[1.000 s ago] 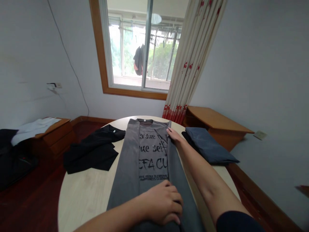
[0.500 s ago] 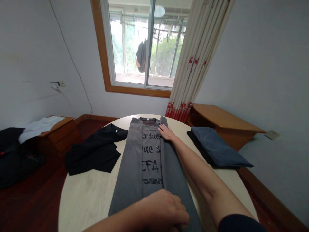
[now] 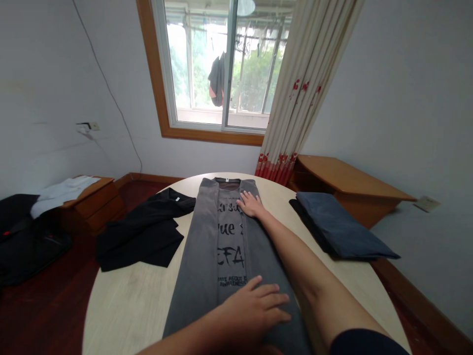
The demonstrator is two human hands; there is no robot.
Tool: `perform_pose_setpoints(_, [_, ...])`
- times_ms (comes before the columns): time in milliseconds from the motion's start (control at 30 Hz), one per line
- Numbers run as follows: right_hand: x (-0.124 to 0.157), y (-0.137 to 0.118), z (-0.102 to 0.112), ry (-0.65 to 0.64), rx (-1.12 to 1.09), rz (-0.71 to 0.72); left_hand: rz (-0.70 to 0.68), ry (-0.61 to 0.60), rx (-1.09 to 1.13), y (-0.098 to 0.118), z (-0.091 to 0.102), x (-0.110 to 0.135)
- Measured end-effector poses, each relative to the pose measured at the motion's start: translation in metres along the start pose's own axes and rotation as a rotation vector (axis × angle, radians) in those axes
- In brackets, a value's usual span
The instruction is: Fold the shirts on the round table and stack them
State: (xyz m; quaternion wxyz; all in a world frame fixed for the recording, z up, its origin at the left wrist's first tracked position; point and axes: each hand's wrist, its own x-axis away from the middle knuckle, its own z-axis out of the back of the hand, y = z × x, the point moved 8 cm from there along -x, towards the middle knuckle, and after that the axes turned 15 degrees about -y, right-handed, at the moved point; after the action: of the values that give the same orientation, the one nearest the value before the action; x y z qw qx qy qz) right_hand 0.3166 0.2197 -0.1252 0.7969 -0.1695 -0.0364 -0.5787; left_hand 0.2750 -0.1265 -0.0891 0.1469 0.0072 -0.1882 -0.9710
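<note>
A grey T-shirt (image 3: 201, 261) with black lettering lies lengthwise on the round pale table (image 3: 129, 301), both long sides folded inward over the print. My left hand (image 3: 251, 308) rests flat on the near end of the right fold, fingers stretched out. My right hand (image 3: 250, 203) lies flat near the collar end on the same fold, fingers apart. Neither hand holds anything.
A crumpled black garment (image 3: 142, 231) lies on the table's left side. A folded dark blue garment (image 3: 342, 227) sits at the right edge. A wooden cabinet (image 3: 88, 199) with white cloth stands left, a wooden desk (image 3: 343, 180) right, a curtain (image 3: 299, 93) by the window.
My left hand has opened from a curled grip to lying flat on the shirt. My right hand slid slightly left near the collar. The right fold now covers more of the print.
</note>
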Motion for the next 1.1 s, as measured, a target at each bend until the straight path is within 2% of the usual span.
perform_pose_setpoints(100, [-0.018, 0.004, 0.0, -0.013, 0.029, -0.027, 0.04, -0.04, -0.151, -0.007, -0.012, -0.001])
perform_pose_setpoints(167, [-0.032, 0.008, 0.003, 0.002, 0.027, -0.041, 0.035, -0.02, -0.271, -0.012, -0.025, -0.004])
perform_pose_setpoints(400, [-0.082, 0.031, 0.019, 0.032, 0.001, -0.073, 0.035, 0.22, -0.653, -0.023, -0.067, -0.018])
perform_pose_setpoints(500, [-0.094, 0.037, 0.026, 0.055, -0.035, -0.073, 0.058, 0.271, -0.706, -0.025, -0.073, -0.019])
perform_pose_setpoints(633, [-0.091, 0.039, 0.035, 0.092, -0.134, -0.025, 0.045, 0.229, -0.645, -0.023, -0.067, -0.018])
perform_pose_setpoints(767, [-0.063, 0.041, 0.039, 0.164, -0.199, -0.004, 0.037, 0.155, -0.498, -0.019, -0.05, -0.012])
perform_pose_setpoints(867, [-0.027, 0.028, 0.025, 0.155, -0.106, 0.094, 0.042, 0.051, -0.318, -0.014, -0.036, -0.007])
perform_pose_setpoints(1000, [0.045, 0.001, -0.008, 0.09, 0.018, 0.219, 0.029, -0.038, -0.029, -0.006, -0.016, 0.0])
perform_pose_setpoints(1100, [0.114, -0.022, -0.029, 0.061, 0.066, 0.302, 0.02, 0.024, 0.136, -0.006, 0.006, 0.007])
